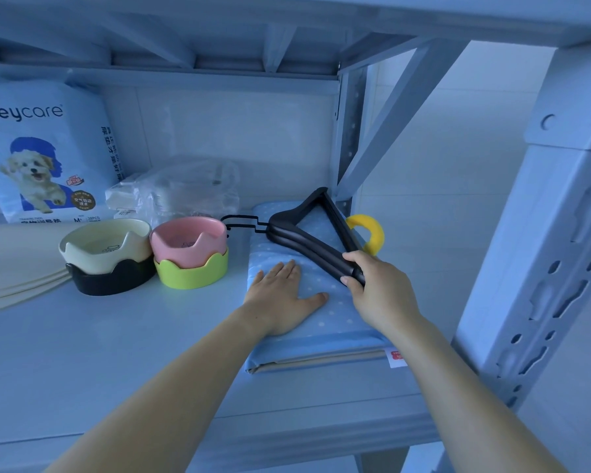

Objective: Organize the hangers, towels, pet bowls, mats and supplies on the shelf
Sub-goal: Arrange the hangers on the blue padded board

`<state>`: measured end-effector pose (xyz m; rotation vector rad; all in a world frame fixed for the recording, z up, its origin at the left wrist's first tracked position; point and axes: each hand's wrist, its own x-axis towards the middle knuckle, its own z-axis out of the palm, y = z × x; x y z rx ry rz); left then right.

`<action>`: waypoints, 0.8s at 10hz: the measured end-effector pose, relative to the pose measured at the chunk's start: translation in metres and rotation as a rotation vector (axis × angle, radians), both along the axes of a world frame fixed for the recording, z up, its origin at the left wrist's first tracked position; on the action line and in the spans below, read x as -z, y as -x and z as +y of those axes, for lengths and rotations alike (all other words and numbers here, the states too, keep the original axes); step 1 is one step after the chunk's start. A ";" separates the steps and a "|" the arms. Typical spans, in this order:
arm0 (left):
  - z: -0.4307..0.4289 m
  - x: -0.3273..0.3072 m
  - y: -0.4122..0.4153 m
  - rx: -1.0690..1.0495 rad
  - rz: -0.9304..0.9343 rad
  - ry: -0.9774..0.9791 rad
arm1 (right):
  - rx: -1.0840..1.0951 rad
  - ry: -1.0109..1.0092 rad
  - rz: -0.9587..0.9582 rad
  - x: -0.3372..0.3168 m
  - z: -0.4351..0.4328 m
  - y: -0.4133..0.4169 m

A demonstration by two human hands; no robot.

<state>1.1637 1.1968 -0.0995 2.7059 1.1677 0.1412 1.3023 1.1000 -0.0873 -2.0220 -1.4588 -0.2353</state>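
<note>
Left hand (pixel 284 295) flat, fingers straight, pressing the folded blue dotted mat (pixel 321 329) at the right end of the pale shelf board (pixel 116 353). Right hand (pixel 377 288) grips the stacked black hangers (pixel 304 238) lying on the mat. Perforated upright (pixel 543 285) just right, white wall (pixel 440 199) behind.

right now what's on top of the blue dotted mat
Black hangers, held at one end by the right hand, and the left hand lying flat. The hangers partly hide a yellow ring.

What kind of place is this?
Probably a storage rack for pet supplies, maybe at home: a pad pack with a dog picture, stacked pet bowls, and black hangers.
</note>
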 end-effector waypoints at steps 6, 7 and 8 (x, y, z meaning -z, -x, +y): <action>0.004 0.000 -0.003 0.004 0.016 0.013 | 0.025 0.019 -0.003 -0.001 0.004 -0.002; 0.007 0.000 -0.002 0.011 0.020 0.017 | 0.031 0.026 -0.007 -0.001 0.004 -0.003; 0.008 -0.001 -0.001 0.020 0.020 0.025 | 0.033 0.036 -0.005 -0.002 0.002 -0.001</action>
